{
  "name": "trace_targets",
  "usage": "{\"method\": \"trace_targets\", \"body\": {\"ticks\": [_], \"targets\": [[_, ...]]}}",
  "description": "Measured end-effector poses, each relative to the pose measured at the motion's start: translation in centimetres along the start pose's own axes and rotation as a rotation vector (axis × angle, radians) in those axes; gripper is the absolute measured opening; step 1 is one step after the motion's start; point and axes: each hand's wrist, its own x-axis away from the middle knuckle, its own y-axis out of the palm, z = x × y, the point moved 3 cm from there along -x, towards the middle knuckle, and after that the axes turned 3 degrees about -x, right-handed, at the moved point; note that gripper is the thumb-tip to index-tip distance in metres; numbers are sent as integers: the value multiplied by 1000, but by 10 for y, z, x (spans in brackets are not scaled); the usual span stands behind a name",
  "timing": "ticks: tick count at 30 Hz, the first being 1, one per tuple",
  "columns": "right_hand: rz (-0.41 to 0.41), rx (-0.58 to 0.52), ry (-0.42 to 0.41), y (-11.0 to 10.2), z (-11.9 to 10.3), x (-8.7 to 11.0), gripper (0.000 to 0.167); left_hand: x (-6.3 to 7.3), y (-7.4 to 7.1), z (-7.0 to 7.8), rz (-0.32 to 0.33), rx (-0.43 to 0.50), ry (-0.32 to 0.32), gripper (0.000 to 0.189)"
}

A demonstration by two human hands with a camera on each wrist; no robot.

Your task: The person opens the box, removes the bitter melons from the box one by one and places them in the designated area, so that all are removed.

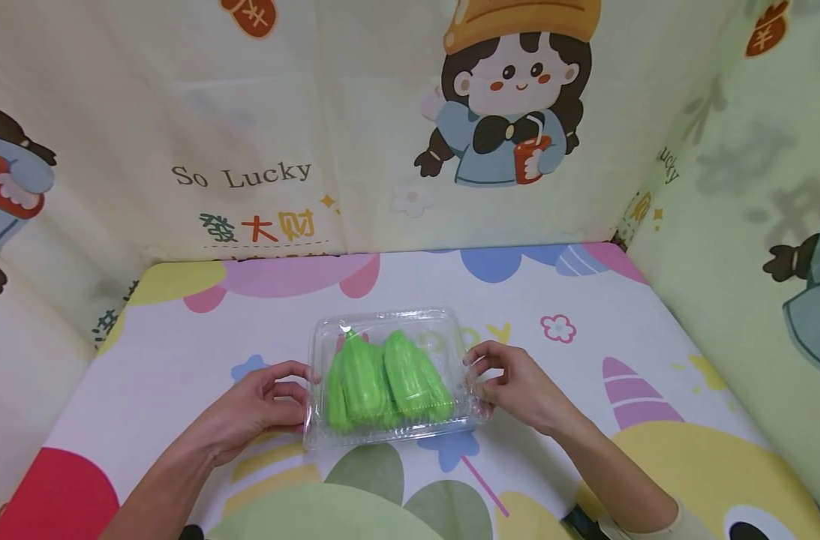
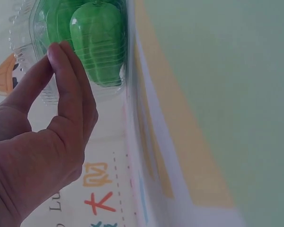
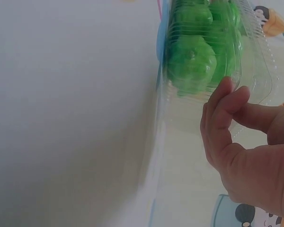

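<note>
A clear plastic clamshell box sits on the patterned tabletop in front of me, its lid down. Inside lie several glossy, ribbed green vegetable-shaped pieces, narrow at the far end and wide at the near end. At the box's left edge my left hand pinches the rim between thumb and fingertips. My right hand pinches the opposite edge. In the left wrist view, one green piece shows through the ridged plastic wall. The right wrist view shows finger and thumb tips meeting at the lid's rim, beside another green piece.
A colourful cartoon-print cloth covers the table. Cream printed curtains hang behind it and on both sides. Dark objects show near the forearms at the bottom edge.
</note>
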Motion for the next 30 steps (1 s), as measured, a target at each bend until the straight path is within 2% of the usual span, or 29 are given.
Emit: {"method": "trace_targets", "body": {"ticks": [8, 16, 25, 30], "targets": [[-1, 2, 10, 1, -1, 1, 43, 0, 1, 0, -2, -2, 2, 42], [2, -16, 21, 2, -1, 2, 43, 0, 1, 2, 2, -36, 35, 48], [-2, -29, 25, 3, -1, 2, 45, 0, -1, 3, 13, -51, 32, 55], [-48, -55, 20, 5, -2, 3, 40, -2, 2, 5, -2, -48, 66, 68]]}}
